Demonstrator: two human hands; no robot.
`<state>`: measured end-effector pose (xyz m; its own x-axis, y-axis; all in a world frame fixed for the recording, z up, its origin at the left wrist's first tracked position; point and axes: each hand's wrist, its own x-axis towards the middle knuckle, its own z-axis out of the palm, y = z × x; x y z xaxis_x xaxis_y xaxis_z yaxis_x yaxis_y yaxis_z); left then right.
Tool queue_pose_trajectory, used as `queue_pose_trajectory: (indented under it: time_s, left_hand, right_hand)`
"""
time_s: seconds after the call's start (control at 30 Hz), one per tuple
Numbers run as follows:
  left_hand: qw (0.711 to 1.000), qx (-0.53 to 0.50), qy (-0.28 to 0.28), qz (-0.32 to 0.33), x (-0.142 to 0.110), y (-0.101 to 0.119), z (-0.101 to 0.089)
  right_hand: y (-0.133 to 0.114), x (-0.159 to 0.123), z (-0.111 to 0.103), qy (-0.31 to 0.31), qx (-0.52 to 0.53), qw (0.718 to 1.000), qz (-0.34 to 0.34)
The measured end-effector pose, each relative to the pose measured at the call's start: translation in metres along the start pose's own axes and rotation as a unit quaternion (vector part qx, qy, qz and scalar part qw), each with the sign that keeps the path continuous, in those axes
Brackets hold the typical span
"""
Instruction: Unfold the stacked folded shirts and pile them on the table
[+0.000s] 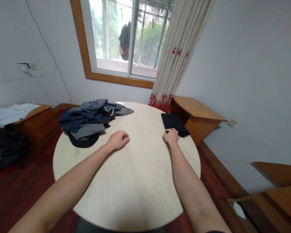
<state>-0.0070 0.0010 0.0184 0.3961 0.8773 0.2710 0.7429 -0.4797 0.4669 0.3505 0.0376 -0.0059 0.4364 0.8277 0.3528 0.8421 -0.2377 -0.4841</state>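
Observation:
My left hand [118,139] rests on the round table [140,168] with its fingers loosely curled in, and nothing shows in them. Just beyond it on the left lies a rumpled heap of clothes [87,115] in navy, grey and black, with thin white trim on one piece. On the right, my right hand [171,136] sits at the near edge of a folded black garment [173,122]. Its fingers are curled too, and no cloth is seen gripped. Whether the fingertips touch the garment I cannot tell.
A wooden desk [201,110] stands behind the table's right edge, beside a long curtain [177,55] and a window [126,38]. To the left are a wooden drawer cabinet [38,124] with white papers or cloth on top and a black backpack [6,147].

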Motion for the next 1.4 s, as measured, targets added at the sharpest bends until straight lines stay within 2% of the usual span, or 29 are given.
queue_pose_trajectory:
  time_s: [0.1, 0.2, 0.23, 0.27, 0.33, 0.37, 0.4, 0.43, 0.57, 0.63, 0.7, 0.8, 0.87, 0.93, 1.0, 1.07, 1.13, 1.17, 1.23, 1.33, 1.4]
  left_hand:
    - [1.0, 0.002, -0.005, 0.004, 0.0, -0.001, 0.001]
    - [0.999, -0.041, 0.003, 0.032, -0.001, -0.004, 0.003]
    - [0.996, -0.06, 0.003, 0.063, -0.001, -0.004, 0.003]
    - [0.992, -0.075, -0.001, 0.101, -0.002, -0.003, 0.003]
    - [0.981, -0.091, -0.02, 0.172, -0.004, 0.0, 0.004]
    - [0.976, -0.091, -0.035, 0.196, -0.005, 0.002, 0.004]
    - [0.973, -0.087, -0.048, 0.209, -0.006, 0.005, 0.005]
    - [0.972, -0.082, -0.059, 0.214, -0.007, 0.008, 0.005]
    - [0.973, -0.049, -0.082, 0.212, -0.008, 0.017, 0.007]
    - [0.973, -0.051, -0.079, 0.209, -0.008, 0.02, 0.006]
    - [0.972, -0.08, -0.069, 0.209, -0.008, 0.024, 0.004]
    - [0.966, -0.173, -0.066, 0.183, -0.01, 0.028, -0.001]
    - [0.947, -0.278, -0.085, 0.137, -0.012, 0.031, -0.006]
    - [0.905, -0.409, -0.089, 0.081, -0.014, 0.032, -0.011]
    - [0.854, -0.517, -0.058, 0.027, -0.014, 0.032, -0.017]
    - [0.819, -0.574, -0.01, -0.016, -0.013, 0.03, -0.024]
    - [0.805, -0.59, 0.03, -0.042, -0.011, 0.028, -0.031]
    - [0.804, -0.591, 0.048, -0.047, -0.009, 0.027, -0.033]
    - [0.81, -0.58, 0.076, -0.051, -0.005, 0.024, -0.035]
    - [0.842, -0.527, 0.101, -0.052, 0.002, 0.015, -0.029]
    - [0.888, -0.44, 0.126, -0.046, 0.004, 0.006, -0.022]
  right_hand:
    - [-0.022, -0.013, -0.011, -0.034, 0.012, 0.997, -0.061]
    - [-0.065, -0.046, -0.019, -0.126, 0.092, 0.973, -0.168]
    - [-0.082, -0.06, -0.021, -0.174, 0.145, 0.953, -0.199]
    - [-0.097, -0.074, -0.022, -0.238, 0.213, 0.918, -0.233]
    - [-0.121, -0.097, -0.024, -0.362, 0.342, 0.82, -0.282]
    - [-0.128, -0.103, -0.024, -0.382, 0.384, 0.79, -0.289]
    - [-0.13, -0.104, -0.024, -0.378, 0.413, 0.778, -0.286]
    - [-0.127, -0.101, -0.022, -0.353, 0.427, 0.785, -0.276]
    - [-0.086, -0.063, -0.007, -0.18, 0.374, 0.889, -0.196]
    - [-0.064, -0.044, 0.002, -0.145, 0.335, 0.918, -0.157]
    - [-0.051, -0.034, 0.009, -0.138, 0.308, 0.928, -0.16]
    - [-0.048, -0.033, 0.012, -0.146, 0.311, 0.915, -0.213]
    - [-0.053, -0.038, 0.009, -0.176, 0.326, 0.899, -0.233]
    - [-0.058, -0.044, 0.0, -0.21, 0.336, 0.889, -0.23]
    - [-0.063, -0.048, -0.014, -0.248, 0.359, 0.874, -0.213]
    - [-0.064, -0.049, -0.032, -0.313, 0.39, 0.841, -0.206]
    - [-0.064, -0.046, -0.051, -0.368, 0.43, 0.799, -0.203]
    - [-0.063, -0.043, -0.059, -0.37, 0.455, 0.786, -0.196]
    - [-0.062, -0.037, -0.068, -0.318, 0.506, 0.786, -0.161]
    - [-0.062, -0.031, -0.056, -0.208, 0.522, 0.822, -0.09]
    - [-0.062, -0.031, -0.037, -0.172, 0.487, 0.854, -0.063]
